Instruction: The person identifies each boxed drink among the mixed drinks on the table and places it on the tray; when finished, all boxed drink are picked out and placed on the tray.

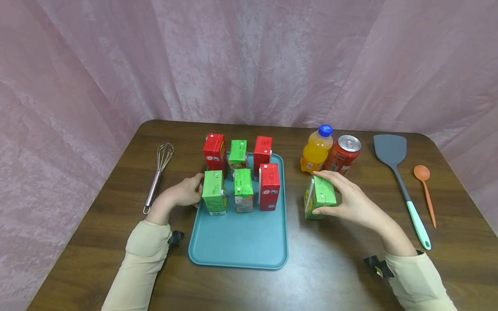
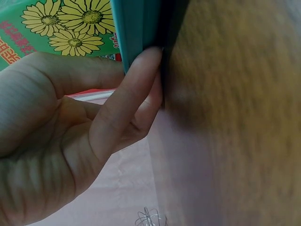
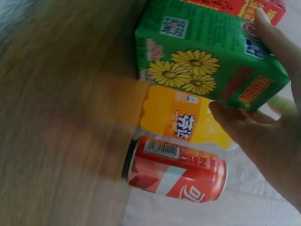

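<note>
My left hand (image 1: 186, 191) pinches the left rim of a blue-green tray (image 1: 238, 246), and the left wrist view shows thumb and fingers at that rim (image 2: 138, 28). Several drink cartons stand upright on the tray in two rows. A green carton (image 1: 214, 190) at the front left is right beside this hand. To the tray's right, my right hand (image 1: 348, 201) holds another green drink carton (image 1: 320, 194) upright between thumb and fingers. Yellow flowers show on this carton (image 3: 188, 66) in the right wrist view. Whether its base touches the table cannot be told.
Behind the right hand stand an orange drink bottle (image 1: 317, 149) with a blue cap and a red can (image 1: 343, 153). A spatula (image 1: 400, 181) and an orange spoon (image 1: 426, 190) lie at the right. A whisk (image 1: 158, 177) lies left of the tray.
</note>
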`<state>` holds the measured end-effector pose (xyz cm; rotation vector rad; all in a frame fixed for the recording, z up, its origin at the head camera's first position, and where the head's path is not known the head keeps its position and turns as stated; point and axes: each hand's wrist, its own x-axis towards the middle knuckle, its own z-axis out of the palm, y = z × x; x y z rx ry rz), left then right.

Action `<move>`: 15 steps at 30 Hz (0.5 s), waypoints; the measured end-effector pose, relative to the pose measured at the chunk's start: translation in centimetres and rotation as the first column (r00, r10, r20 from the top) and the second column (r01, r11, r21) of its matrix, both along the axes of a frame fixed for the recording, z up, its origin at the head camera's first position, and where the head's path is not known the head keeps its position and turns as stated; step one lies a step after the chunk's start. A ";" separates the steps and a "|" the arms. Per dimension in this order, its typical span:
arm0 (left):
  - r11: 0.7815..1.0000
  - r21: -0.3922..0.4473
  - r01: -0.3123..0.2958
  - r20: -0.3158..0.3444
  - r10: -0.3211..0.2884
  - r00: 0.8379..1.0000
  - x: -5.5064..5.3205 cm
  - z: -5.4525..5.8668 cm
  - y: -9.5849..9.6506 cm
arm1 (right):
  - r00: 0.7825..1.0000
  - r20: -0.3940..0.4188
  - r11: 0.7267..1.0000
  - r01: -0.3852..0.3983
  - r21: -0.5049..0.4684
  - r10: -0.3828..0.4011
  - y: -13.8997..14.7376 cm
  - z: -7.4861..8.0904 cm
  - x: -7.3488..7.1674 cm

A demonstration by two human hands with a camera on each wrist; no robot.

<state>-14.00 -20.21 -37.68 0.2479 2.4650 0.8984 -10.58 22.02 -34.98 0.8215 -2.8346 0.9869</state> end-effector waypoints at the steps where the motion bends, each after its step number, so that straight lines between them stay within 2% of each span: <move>1: 1.000 0.000 -0.002 -0.001 0.002 1.000 0.0 0.0 0.0 | 1.000 0.004 1.000 0.007 0.006 -0.007 0.0 -0.1 0.0; 4: 1.000 0.001 -0.008 0.002 0.008 1.000 0.1 0.0 -0.1 | 0.999 -0.014 0.999 0.035 0.012 -0.035 0.0 -0.4 -0.1; 9: 1.000 0.006 0.002 0.000 -0.002 1.000 0.1 0.0 -0.1 | 0.994 -0.091 0.998 0.061 -0.003 -0.061 -0.1 -0.4 0.3; 15: 1.000 -0.005 0.002 -0.002 -0.002 1.000 0.1 0.1 0.1 | 0.983 -0.172 0.998 0.059 -0.035 -0.064 -0.5 0.6 1.4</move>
